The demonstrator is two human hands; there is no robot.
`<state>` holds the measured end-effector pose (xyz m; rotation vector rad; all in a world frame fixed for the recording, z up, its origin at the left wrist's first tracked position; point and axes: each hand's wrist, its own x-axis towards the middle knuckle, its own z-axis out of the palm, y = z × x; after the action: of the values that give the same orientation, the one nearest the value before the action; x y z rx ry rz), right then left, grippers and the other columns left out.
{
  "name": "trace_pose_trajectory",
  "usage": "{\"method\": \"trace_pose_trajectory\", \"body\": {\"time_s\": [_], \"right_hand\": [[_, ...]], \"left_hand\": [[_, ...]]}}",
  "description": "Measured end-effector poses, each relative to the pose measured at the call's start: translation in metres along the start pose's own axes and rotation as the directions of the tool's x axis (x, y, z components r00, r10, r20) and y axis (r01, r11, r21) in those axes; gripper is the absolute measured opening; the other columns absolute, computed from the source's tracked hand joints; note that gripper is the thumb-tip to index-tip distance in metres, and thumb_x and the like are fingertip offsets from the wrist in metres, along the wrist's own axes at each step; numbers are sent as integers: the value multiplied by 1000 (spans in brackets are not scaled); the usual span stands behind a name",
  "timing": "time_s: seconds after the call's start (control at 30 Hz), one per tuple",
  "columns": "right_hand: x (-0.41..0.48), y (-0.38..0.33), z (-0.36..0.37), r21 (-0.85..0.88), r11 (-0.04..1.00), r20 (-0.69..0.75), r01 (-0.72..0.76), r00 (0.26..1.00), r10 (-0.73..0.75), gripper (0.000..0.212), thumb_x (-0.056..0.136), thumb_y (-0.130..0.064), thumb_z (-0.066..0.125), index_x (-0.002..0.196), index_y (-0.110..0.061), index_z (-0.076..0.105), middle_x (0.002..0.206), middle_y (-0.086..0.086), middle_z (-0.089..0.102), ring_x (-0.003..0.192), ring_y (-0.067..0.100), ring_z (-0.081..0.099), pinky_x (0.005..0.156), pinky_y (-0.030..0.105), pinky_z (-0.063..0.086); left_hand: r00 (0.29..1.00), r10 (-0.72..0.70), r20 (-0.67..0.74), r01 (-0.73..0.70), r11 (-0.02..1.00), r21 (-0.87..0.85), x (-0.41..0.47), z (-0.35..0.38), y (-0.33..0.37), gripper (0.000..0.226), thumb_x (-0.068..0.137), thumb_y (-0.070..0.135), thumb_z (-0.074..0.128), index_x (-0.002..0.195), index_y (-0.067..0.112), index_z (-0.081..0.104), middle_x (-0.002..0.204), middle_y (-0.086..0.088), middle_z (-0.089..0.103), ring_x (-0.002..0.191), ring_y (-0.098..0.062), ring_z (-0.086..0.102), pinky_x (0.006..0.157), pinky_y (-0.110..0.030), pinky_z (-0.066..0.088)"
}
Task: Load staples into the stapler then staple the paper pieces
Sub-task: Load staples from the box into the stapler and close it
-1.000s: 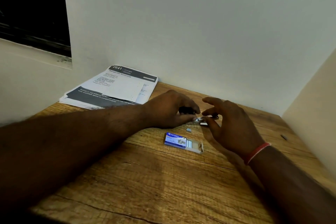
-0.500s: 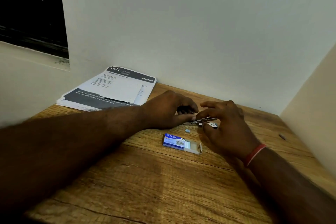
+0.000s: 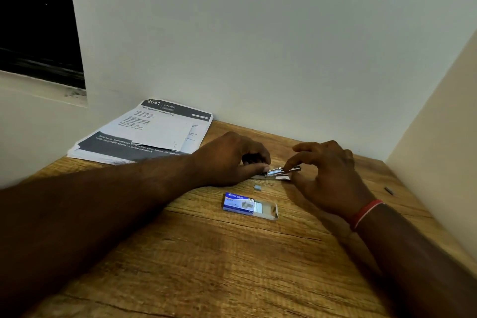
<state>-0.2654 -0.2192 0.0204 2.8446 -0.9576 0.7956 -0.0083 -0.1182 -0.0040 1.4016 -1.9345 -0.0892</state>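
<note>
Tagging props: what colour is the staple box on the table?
The staple box has a blue sleeve with white lettering; clearest in the head view.

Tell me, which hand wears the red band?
The right hand: the red band circles its wrist. The left hand has a bare wrist.

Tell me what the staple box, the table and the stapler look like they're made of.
Staple box: likely thin cardboard, printed blue, with a plain flap folded open. Table: matte wood grain with dark crack lines; solid wood or laminate, can't tell. Stapler: the exposed part glints like polished metal; its dark body is mostly hidden.
</note>
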Motion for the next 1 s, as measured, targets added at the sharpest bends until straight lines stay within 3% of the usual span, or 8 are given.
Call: {"method": "trace_pose_trajectory", "body": {"time_s": [0.1,0.17,0.37,0.5,0.63,0.83,1.0], "right_hand": [[0,4,-3,14,1000,4,22,1000,-22,14,89,-46,83,103,-47,80,125,-29,66,122,13,55,104,44,35],[0,5,-5,43,998,11,47,999,-47,16,89,-46,82,104,-45,80,117,-32,67,114,11,60,103,46,46],[1,12,-6,158,987,36,-37,999,32,14,90,-47,84,104,-45,83,104,-23,77,99,1,68,85,42,61],[2,16,-8,210,974,46,-88,996,80,11,90,-36,88,100,-40,85,91,-22,78,88,-2,70,80,35,61],[2,18,-4,301,950,47,-87,996,77,12,91,-25,88,98,-34,87,88,-19,82,88,-3,74,83,28,64],[2,16,1,337,938,25,-81,997,77,13,93,-21,87,98,-33,88,88,-21,82,87,-3,75,83,23,64],[-1,6,5,342,939,7,-40,999,39,14,94,-21,86,98,-34,88,90,-22,81,90,-3,75,82,17,61]], "left_hand": [[1000,-5,4,5,1000,-5,0,1,0,14,103,28,84,116,25,86,103,13,85,93,-6,77,84,-36,66],[1000,-6,10,6,1000,-10,0,1,0,13,103,28,83,115,25,86,103,13,85,93,-6,77,84,-36,65],[1000,-11,14,11,1000,-11,1,0,2,12,103,28,83,114,25,87,101,14,84,92,-6,77,83,-35,65],[1000,-11,16,11,1000,-9,0,-1,1,11,103,28,83,114,26,86,100,14,84,92,-7,76,82,-37,65],[1000,-19,6,20,1000,-20,0,-1,3,12,103,28,83,115,27,87,102,14,84,94,-7,77,84,-36,65],[988,-73,-133,64,995,-73,0,8,6,23,96,29,91,119,27,87,104,13,86,95,1,79,88,-30,68],[993,-47,-106,41,997,-65,1,10,11,16,97,23,89,112,27,87,101,13,85,94,-2,79,87,-32,68]]}}
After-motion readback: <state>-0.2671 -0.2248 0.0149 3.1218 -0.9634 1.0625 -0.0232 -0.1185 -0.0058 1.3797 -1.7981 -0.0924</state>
